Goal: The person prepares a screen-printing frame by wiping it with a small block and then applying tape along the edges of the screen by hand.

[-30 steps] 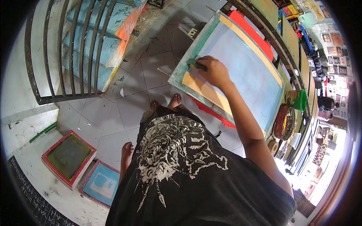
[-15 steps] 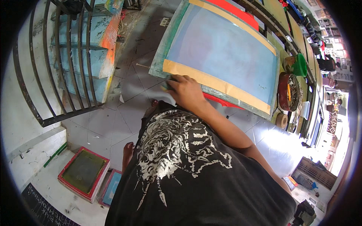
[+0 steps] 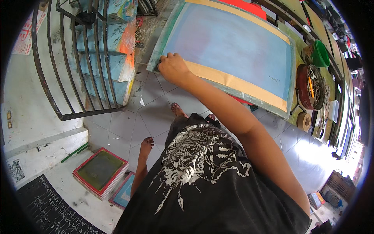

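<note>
1. Work piece: screen frame point(image 3: 168, 35) with blue mesh point(image 3: 233, 50), lying flat, right edge against the near side of the table point(image 3: 294, 35) in this view. Support underneath mostly hidden. Red cloth point(image 3: 249, 7) showing past the far edge.
2. Mesh borders: near tan strip point(image 3: 230, 80) along the near edge; far tan strip point(image 3: 241, 15) along the far edge.
3. Right hand point(image 3: 173, 69): positioned at the near left corner of the screen frame, just beside the left end of the near tan strip. Fingers curled downward, with a small dark patch visible at the tips. Cannot tell whether grasping a loose item or only bearing on the corner.
4. Left hand point(image 3: 146, 146): hanging low over the tiled floor point(image 3: 128, 128), well apart from the screen frame. Fingers loosely bent and released; nothing visible in the palm.
5. Step in hand, by judgement: one-handed work on the border at the near left corner, away from the mesh.
6. Next move, by judgement: calls for light, controlled fingertip pressure along the border, clear of the strip end. Keep the left hand available for steadying the near edge.
7. Right edge: avoid jarring the green container point(image 3: 321, 54) and tape roll point(image 3: 300, 120) nearby.
</note>
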`<control>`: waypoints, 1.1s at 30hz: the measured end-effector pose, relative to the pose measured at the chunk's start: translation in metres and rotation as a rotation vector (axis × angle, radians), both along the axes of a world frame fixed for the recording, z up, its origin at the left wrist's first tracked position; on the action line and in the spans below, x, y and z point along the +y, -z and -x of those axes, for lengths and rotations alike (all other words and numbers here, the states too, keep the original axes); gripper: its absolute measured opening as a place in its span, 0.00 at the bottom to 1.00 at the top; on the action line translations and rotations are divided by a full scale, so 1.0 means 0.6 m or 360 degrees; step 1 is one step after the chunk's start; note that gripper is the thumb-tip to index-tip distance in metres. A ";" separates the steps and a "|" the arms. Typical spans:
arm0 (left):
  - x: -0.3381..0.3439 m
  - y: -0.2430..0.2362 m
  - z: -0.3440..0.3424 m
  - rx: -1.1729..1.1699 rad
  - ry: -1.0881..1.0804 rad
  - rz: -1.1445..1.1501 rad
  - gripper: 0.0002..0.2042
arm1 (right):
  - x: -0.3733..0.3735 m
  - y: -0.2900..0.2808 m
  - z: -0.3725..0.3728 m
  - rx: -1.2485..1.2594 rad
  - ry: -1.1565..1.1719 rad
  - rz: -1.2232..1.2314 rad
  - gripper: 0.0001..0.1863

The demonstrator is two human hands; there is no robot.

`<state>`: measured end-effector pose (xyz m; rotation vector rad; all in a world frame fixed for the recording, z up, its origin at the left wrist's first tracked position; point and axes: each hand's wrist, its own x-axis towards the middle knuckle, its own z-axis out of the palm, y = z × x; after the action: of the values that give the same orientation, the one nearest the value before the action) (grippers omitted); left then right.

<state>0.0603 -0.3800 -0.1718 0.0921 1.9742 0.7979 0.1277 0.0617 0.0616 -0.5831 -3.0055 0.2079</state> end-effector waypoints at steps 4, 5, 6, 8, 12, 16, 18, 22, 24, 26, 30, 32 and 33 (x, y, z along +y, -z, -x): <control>-0.025 -0.003 -0.076 0.0020 -0.0079 -0.0125 0.19 | 0.000 0.040 -0.088 0.0207 0.0065 -0.0014 0.10; -0.040 -0.001 -0.098 -0.0001 -0.0101 -0.0139 0.19 | 0.003 0.039 -0.122 0.0234 0.0097 0.0001 0.10; -0.070 0.008 -0.118 0.0025 0.0045 -0.0110 0.18 | 0.000 0.034 -0.151 0.0273 0.0117 0.0029 0.10; -0.111 0.021 -0.153 -0.0013 0.0215 -0.0033 0.18 | 0.002 0.036 -0.209 0.0298 0.0232 0.0083 0.10; -0.172 0.028 -0.179 -0.0134 0.0284 0.0065 0.17 | -0.017 0.001 -0.274 0.0079 0.0462 0.0114 0.11; -0.166 0.026 -0.119 -0.0111 0.0275 0.0051 0.15 | -0.015 -0.021 -0.213 -0.0035 0.0571 0.0086 0.16; -0.123 0.012 -0.068 -0.0050 0.0329 0.0058 0.15 | -0.023 -0.002 -0.124 0.0160 0.0520 0.0041 0.14; -0.099 0.028 0.034 0.0137 0.0499 -0.0087 0.14 | -0.048 0.005 -0.032 0.0177 0.0546 -0.0022 0.13; -0.062 0.011 0.064 0.0029 0.0356 -0.0127 0.15 | -0.053 0.029 -0.049 0.0128 0.0665 0.0013 0.11; -0.054 0.012 0.095 -0.0087 0.0276 -0.0126 0.15 | -0.059 0.038 -0.111 -0.0015 0.0797 0.0036 0.09; -0.028 0.005 0.146 -0.0078 0.0556 -0.0014 0.14 | -0.071 0.024 -0.293 0.0118 0.1159 -0.0040 0.15; -0.048 0.034 0.190 -0.0141 0.0566 0.0011 0.13 | -0.081 0.009 -0.362 0.0184 0.1336 0.0006 0.15; -0.048 0.036 0.210 -0.0157 0.0653 0.0094 0.13 | -0.085 0.000 -0.387 0.0180 0.1458 0.0019 0.15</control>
<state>-0.0655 -0.4085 -0.1932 0.4015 1.8006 0.4672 0.3596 0.0110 0.0614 -1.7555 -2.3155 0.1775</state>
